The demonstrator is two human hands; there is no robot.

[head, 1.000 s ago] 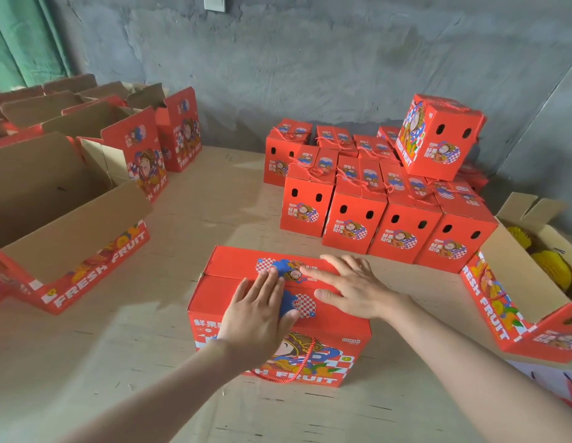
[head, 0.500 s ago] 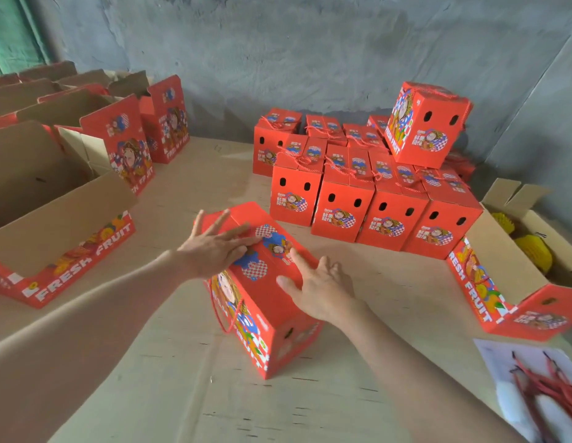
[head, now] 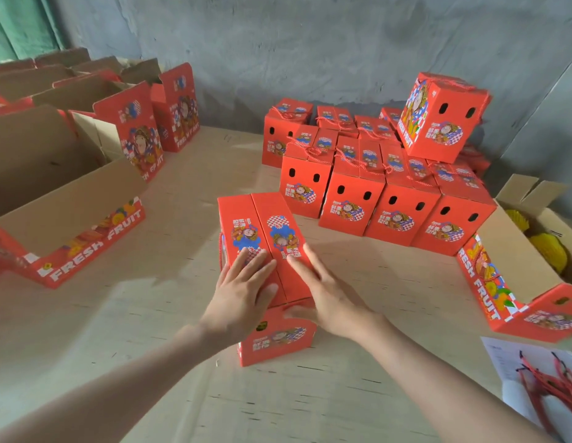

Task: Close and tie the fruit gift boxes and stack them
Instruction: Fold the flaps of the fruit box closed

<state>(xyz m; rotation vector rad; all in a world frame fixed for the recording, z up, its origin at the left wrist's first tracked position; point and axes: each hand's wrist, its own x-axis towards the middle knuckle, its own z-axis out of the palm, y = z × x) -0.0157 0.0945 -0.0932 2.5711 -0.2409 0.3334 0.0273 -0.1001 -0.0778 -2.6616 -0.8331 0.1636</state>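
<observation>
Both hands lie flat with straight fingers on the one gift box (head: pixel 262 225) that stands in the middle of the surface (head: pixel 150 314). My left hand (head: pixel 243 292) presses its left top flap and my right hand (head: pixel 329 295) its right flap, the two just beside each other and gripping nothing. The two flaps are down and meet in a seam that runs toward 12 o'clock.

At 4 o'clock one white sheet (head: pixel 498 353) carries a bundle of red cords (head: pixel 546 382), too tangled to count. At 3 o'clock one fruit-filled box (head: pixel 489 282) lies open, and I can see two yellow netted fruits (head: pixel 548 254) in it. At 9 o'clock one lettered box (head: pixel 80 244), marked FRESH FRUIT, is open with its flap spread wide. Farther off, at 10 to 11 o'clock, two upright boxes (head: pixel 134 129) stand with their printed lids raised, with more bare cardboard flaps behind them.

At 1 o'clock the tied boxes (head: pixel 351 199) stand packed together. There are four in the front row and at least four more behind. One top box (head: pixel 438 123) sits tilted on them, nearest the grey wall (head: pixel 310 43).
</observation>
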